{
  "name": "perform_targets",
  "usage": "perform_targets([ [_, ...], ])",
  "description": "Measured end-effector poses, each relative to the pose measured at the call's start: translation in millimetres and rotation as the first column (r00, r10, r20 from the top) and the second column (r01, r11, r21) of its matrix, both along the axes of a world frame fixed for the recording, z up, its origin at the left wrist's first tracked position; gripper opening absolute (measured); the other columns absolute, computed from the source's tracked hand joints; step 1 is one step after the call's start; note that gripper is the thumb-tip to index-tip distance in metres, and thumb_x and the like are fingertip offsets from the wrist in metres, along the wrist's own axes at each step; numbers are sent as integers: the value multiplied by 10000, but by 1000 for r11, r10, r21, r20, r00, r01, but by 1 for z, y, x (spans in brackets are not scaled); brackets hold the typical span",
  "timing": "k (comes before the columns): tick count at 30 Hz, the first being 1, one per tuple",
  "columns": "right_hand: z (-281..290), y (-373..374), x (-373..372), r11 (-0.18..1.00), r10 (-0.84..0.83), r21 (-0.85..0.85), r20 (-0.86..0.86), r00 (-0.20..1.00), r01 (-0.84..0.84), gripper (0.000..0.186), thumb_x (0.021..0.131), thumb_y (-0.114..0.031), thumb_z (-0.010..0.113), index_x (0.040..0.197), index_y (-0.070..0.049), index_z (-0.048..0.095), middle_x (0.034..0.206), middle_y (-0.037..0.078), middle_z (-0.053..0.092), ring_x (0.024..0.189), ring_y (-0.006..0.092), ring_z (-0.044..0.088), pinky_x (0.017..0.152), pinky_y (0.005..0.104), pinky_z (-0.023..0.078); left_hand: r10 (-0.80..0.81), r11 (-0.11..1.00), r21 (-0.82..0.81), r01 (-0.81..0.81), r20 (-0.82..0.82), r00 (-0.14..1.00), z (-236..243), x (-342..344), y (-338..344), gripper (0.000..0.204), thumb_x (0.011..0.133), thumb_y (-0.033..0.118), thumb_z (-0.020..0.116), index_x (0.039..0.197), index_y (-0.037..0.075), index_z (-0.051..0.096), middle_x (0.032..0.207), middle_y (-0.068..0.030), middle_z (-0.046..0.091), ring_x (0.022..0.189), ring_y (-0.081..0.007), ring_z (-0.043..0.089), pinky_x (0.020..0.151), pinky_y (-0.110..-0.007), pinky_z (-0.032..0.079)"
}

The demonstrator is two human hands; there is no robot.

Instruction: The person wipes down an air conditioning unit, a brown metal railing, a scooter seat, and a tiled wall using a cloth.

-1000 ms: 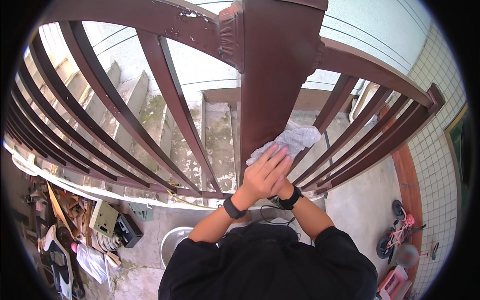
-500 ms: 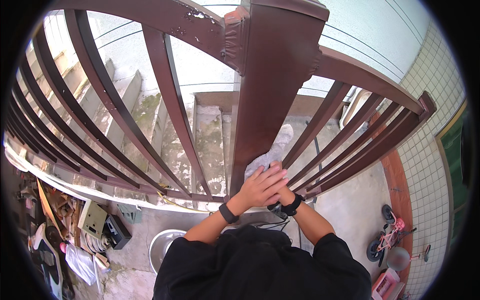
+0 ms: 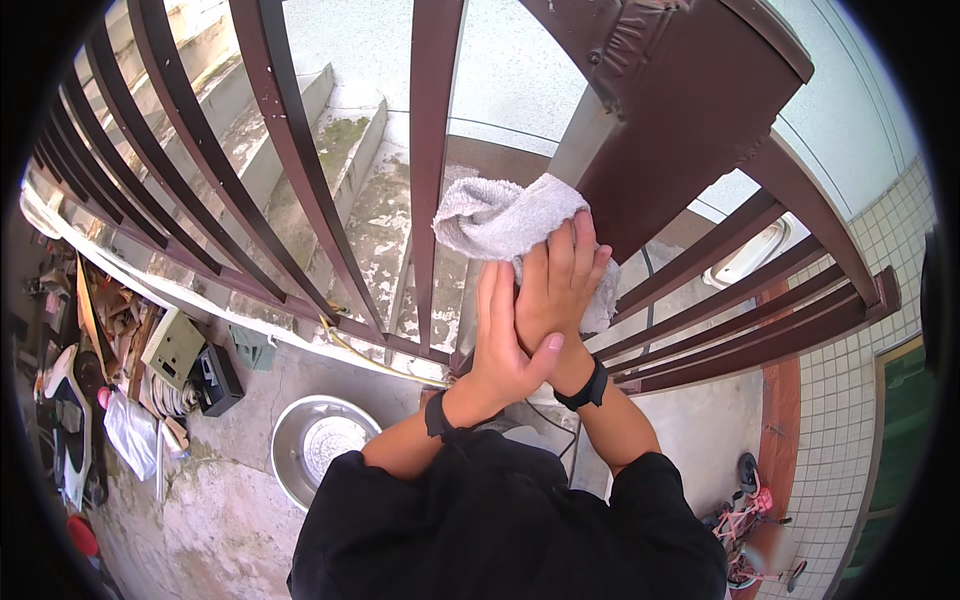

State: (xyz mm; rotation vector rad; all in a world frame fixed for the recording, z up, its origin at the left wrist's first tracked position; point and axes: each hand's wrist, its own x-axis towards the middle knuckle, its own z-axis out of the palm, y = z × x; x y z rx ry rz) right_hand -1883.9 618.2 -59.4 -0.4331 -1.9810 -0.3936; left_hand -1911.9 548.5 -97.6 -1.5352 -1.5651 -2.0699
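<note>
A damp-looking light grey cloth (image 3: 500, 215) is bunched against the lower part of a thick brown railing post (image 3: 690, 130). Its loose fold sticks out to the left, toward the nearest bar. My right hand (image 3: 560, 285) lies on the cloth with its fingers stretched out, pressing it to the post. Beside and partly over it rests my left hand (image 3: 500, 340), its fingers straight and its thumb across the back of the right hand. The left fingertips reach the cloth's lower edge. Both hands are open. The cloth under the right palm is hidden.
Brown railing bars (image 3: 430, 170) run off to both sides. Behind them climb worn concrete steps (image 3: 370, 210). A metal basin (image 3: 325, 445) stands on the floor at left, near piled clutter (image 3: 130, 400). A pink child's bike (image 3: 745, 525) is at lower right.
Both hands have moved up and spread less over each other, with the cloth shifted upward and its fold now out to the left. The view has turned, putting the post farther right.
</note>
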Motion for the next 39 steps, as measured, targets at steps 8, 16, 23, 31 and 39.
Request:
perform_targets([
  [8, -67, -5, 20, 983, -148, 162, 418, 896, 86, 323, 838, -193, 500, 1136, -99, 580, 1201, -23, 526, 1269, 175, 349, 1081, 396, 31, -25, 954, -275, 121, 329, 944, -52, 1, -7, 717, 715, 201, 641, 1283, -84, 309, 1159, -262, 467, 1062, -397, 485, 896, -406, 408],
  [16, -15, 12, 40, 997, 3, 76, 366, 931, -33, 328, 850, -255, 488, 1127, -114, 596, 1192, -9, 549, 1252, 249, 384, 1090, 422, -43, -18, 996, -82, 29, 139, 990, 5, 7, -2, 760, 647, 214, 737, 1243, -76, 365, 1180, -233, 480, 1065, -359, 504, 895, -389, 411],
  [23, 28, 20, 25, 990, 78, 106, 181, 980, -98, 233, 790, -217, 570, 1008, -169, 636, 1083, -26, 575, 1208, 255, 438, 1096, 450, -21, -4, 1000, -24, 7, 99, 995, 41, -3, 8, 780, 541, 258, 784, 1166, -53, 438, 1154, -232, 480, 1050, -400, 483, 864, -410, 438],
  [31, -14, 27, 29, 977, 179, 98, 81, 980, -187, 208, 734, -271, 615, 929, -204, 639, 1013, -36, 553, 1210, 293, 421, 1089, 475, 1, 148, 988, -49, -145, 63, 987, 22, 7, 1, 650, 515, 240, 802, 1031, -10, 494, 918, -151, 499, 833, -335, 523, 664, -376, 468],
  [39, -70, 23, 27, 983, 153, 70, 214, 965, -172, 250, 758, -313, 589, 983, -208, 623, 1051, -48, 541, 1232, 222, 394, 1074, 436, 72, 262, 934, -263, -241, 48, 964, -26, 4, -6, 620, 550, 293, 815, 968, 2, 462, 893, -163, 517, 814, -337, 532, 673, -382, 462],
])
